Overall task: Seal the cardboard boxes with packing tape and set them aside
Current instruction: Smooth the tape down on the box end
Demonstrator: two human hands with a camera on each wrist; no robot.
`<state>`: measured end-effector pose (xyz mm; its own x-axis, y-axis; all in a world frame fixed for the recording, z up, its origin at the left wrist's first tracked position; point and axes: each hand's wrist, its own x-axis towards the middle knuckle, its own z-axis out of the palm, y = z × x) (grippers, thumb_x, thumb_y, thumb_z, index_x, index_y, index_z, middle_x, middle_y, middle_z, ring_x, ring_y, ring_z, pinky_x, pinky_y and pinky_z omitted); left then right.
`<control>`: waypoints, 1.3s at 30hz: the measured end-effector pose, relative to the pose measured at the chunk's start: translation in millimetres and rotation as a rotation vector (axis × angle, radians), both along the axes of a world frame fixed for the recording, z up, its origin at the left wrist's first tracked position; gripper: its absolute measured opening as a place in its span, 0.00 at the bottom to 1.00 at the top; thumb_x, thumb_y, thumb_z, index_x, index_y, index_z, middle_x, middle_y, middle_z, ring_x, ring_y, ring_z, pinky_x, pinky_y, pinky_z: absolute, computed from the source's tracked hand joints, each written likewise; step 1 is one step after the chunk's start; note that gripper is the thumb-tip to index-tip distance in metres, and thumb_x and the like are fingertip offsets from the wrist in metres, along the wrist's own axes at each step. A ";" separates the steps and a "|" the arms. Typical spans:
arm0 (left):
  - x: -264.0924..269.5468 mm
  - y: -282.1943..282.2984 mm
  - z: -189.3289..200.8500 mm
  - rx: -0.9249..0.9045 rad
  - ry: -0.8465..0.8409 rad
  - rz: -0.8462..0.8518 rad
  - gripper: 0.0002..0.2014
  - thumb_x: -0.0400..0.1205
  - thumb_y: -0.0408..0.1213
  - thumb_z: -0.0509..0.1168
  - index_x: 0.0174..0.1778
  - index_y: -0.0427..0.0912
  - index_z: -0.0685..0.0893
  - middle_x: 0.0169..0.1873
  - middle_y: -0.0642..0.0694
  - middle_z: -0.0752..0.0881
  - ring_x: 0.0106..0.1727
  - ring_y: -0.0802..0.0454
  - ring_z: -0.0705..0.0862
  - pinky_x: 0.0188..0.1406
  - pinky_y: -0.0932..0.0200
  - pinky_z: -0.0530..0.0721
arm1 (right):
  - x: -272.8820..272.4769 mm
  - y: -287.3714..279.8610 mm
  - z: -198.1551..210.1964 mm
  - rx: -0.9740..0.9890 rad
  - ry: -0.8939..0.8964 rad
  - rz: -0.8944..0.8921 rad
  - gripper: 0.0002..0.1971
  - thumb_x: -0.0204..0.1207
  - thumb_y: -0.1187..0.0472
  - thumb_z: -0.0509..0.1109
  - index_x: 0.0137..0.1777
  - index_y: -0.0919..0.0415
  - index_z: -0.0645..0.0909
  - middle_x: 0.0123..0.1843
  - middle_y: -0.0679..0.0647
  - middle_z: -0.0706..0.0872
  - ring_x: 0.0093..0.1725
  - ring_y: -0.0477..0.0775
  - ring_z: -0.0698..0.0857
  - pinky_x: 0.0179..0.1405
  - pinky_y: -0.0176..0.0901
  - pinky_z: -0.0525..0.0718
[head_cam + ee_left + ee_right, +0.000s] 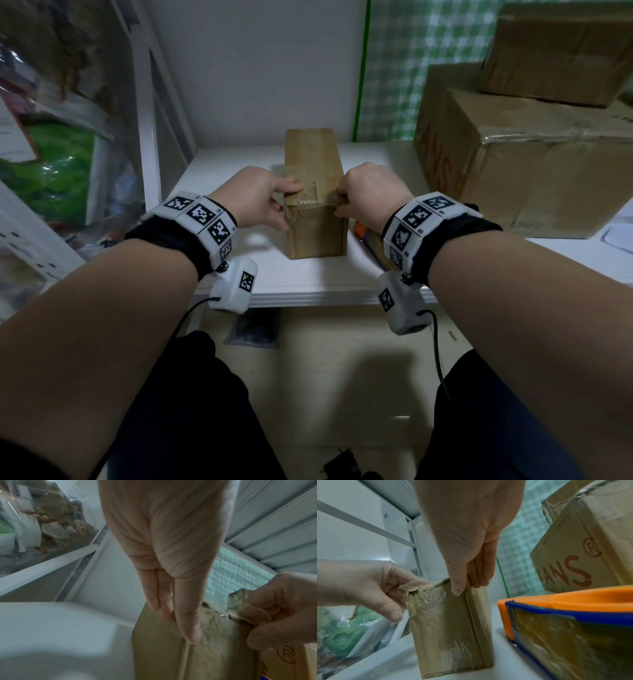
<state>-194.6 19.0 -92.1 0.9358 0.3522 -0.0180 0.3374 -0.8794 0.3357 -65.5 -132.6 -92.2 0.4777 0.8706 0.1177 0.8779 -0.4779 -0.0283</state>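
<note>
1. The white worktop (308,277) carries a narrow cardboard box (313,154) near its middle, running from front to back.
2. An orange-and-blue tape dispenser (573,596) lies just right of it.
3. A large cardboard box (534,185) sits toward the right edge.

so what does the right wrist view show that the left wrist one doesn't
Only the right wrist view: the orange tape dispenser beside the small box, that box's bottom edge resting on the shelf, and the red lettering on the large box. Only the left wrist view: brown packets behind a white frame. Both: the left grip and right grip holding the small box's taped upper corners.
</note>
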 end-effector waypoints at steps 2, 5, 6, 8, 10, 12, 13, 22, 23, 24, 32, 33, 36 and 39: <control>-2.7 3.7 0.8 -0.029 0.016 -0.015 0.40 0.67 0.29 0.79 0.74 0.51 0.74 0.75 0.55 0.71 0.49 0.55 0.87 0.55 0.69 0.76 | -0.8 0.4 -1.2 0.008 -0.013 0.005 0.15 0.77 0.52 0.71 0.53 0.64 0.83 0.42 0.57 0.74 0.44 0.58 0.75 0.39 0.44 0.69; -2.7 7.4 0.5 -0.054 0.005 -0.027 0.37 0.69 0.27 0.77 0.74 0.51 0.75 0.76 0.55 0.71 0.50 0.53 0.88 0.54 0.71 0.75 | -1.4 -0.2 -3.0 0.016 -0.030 0.014 0.18 0.79 0.48 0.67 0.51 0.65 0.82 0.41 0.59 0.75 0.45 0.61 0.78 0.39 0.45 0.68; -1.8 7.9 0.0 -0.052 -0.001 -0.027 0.37 0.69 0.27 0.77 0.74 0.51 0.75 0.75 0.54 0.71 0.50 0.53 0.88 0.55 0.71 0.74 | -2.3 -0.4 -3.4 0.020 -0.034 0.013 0.20 0.79 0.46 0.65 0.49 0.65 0.82 0.39 0.58 0.75 0.44 0.61 0.78 0.38 0.45 0.68; -0.6 8.1 -0.7 -0.034 -0.015 -0.024 0.35 0.69 0.29 0.78 0.72 0.49 0.77 0.74 0.53 0.73 0.49 0.51 0.89 0.57 0.71 0.72 | -6.6 0.4 -3.3 0.011 -0.054 -0.005 0.23 0.79 0.40 0.63 0.42 0.63 0.78 0.33 0.55 0.71 0.40 0.58 0.75 0.37 0.45 0.68; -0.7 7.9 -2.6 -0.013 -0.030 -0.023 0.33 0.69 0.32 0.78 0.71 0.48 0.78 0.73 0.51 0.75 0.48 0.51 0.89 0.57 0.71 0.71 | -13.5 2.4 -1.6 -0.021 -0.114 -0.020 0.27 0.77 0.33 0.60 0.35 0.60 0.70 0.30 0.52 0.67 0.38 0.56 0.74 0.36 0.45 0.70; -1.6 6.9 -5.2 -0.006 -0.052 -0.018 0.32 0.69 0.34 0.78 0.71 0.48 0.79 0.73 0.51 0.75 0.46 0.52 0.89 0.58 0.71 0.71 | -20.9 5.0 0.3 -0.042 -0.182 -0.013 0.29 0.76 0.31 0.58 0.34 0.59 0.68 0.30 0.52 0.67 0.38 0.56 0.74 0.36 0.45 0.71; -2.2 6.3 -6.4 -0.004 -0.065 -0.014 0.32 0.70 0.34 0.78 0.71 0.48 0.79 0.73 0.50 0.75 0.46 0.52 0.89 0.58 0.71 0.71 | -23.8 6.6 0.5 -0.043 -0.203 -0.005 0.29 0.77 0.31 0.57 0.34 0.59 0.68 0.30 0.52 0.68 0.38 0.56 0.74 0.36 0.45 0.71; -2.0 -1.6 -12.0 0.101 -0.142 -0.006 0.26 0.75 0.40 0.74 0.70 0.47 0.79 0.72 0.47 0.77 0.60 0.50 0.85 0.70 0.62 0.71 | -26.9 11.1 -2.6 0.020 -0.226 0.063 0.30 0.82 0.35 0.51 0.45 0.60 0.82 0.48 0.60 0.86 0.50 0.62 0.85 0.39 0.44 0.73; -1.9 -2.2 -13.3 0.116 -0.144 -0.011 0.26 0.76 0.41 0.73 0.71 0.47 0.79 0.72 0.47 0.76 0.61 0.50 0.84 0.70 0.62 0.70 | -26.7 10.7 -2.6 0.022 -0.222 0.064 0.31 0.82 0.35 0.50 0.46 0.61 0.83 0.49 0.60 0.86 0.51 0.62 0.85 0.39 0.44 0.73; -1.7 -2.4 -14.8 0.133 -0.145 -0.018 0.25 0.77 0.41 0.72 0.71 0.47 0.78 0.73 0.47 0.75 0.62 0.49 0.84 0.70 0.62 0.70 | -26.6 10.5 -2.6 0.023 -0.218 0.062 0.31 0.82 0.35 0.50 0.47 0.61 0.83 0.49 0.60 0.86 0.50 0.62 0.85 0.39 0.44 0.73; -4.5 -6.3 -21.1 0.466 -0.109 -0.128 0.19 0.85 0.45 0.60 0.71 0.46 0.79 0.66 0.39 0.82 0.59 0.37 0.83 0.55 0.45 0.81 | -28.7 7.2 -3.1 0.010 -0.192 0.028 0.28 0.78 0.32 0.54 0.41 0.59 0.75 0.50 0.61 0.85 0.52 0.62 0.84 0.41 0.46 0.73; -4.7 -7.0 -19.6 0.538 -0.095 -0.133 0.18 0.85 0.47 0.58 0.70 0.47 0.79 0.62 0.40 0.84 0.57 0.37 0.84 0.51 0.44 0.82 | -27.0 6.1 -2.6 -0.010 -0.193 0.027 0.28 0.78 0.32 0.57 0.44 0.60 0.78 0.51 0.61 0.85 0.53 0.62 0.84 0.41 0.46 0.73; -3.8 -11.7 -14.5 0.655 -0.129 -0.215 0.19 0.86 0.49 0.52 0.59 0.44 0.84 0.48 0.40 0.88 0.45 0.38 0.87 0.36 0.45 0.85 | -19.6 2.3 -1.3 -0.067 -0.194 0.036 0.23 0.79 0.42 0.65 0.55 0.65 0.81 0.55 0.61 0.84 0.55 0.63 0.83 0.42 0.46 0.71; -5.7 -11.7 -21.4 0.581 -0.180 -0.262 0.27 0.83 0.49 0.45 0.51 0.38 0.87 0.39 0.36 0.88 0.34 0.37 0.87 0.26 0.45 0.85 | -10.4 -0.1 -4.4 -0.058 -0.158 0.030 0.16 0.83 0.52 0.63 0.57 0.66 0.81 0.56 0.62 0.83 0.54 0.63 0.82 0.41 0.46 0.70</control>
<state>-200.2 7.2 -113.5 0.9625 0.0175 0.2708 0.0703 -0.9799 -0.1867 -75.9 -132.8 -96.6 0.4308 0.8917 0.1388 0.8832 -0.4482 0.1382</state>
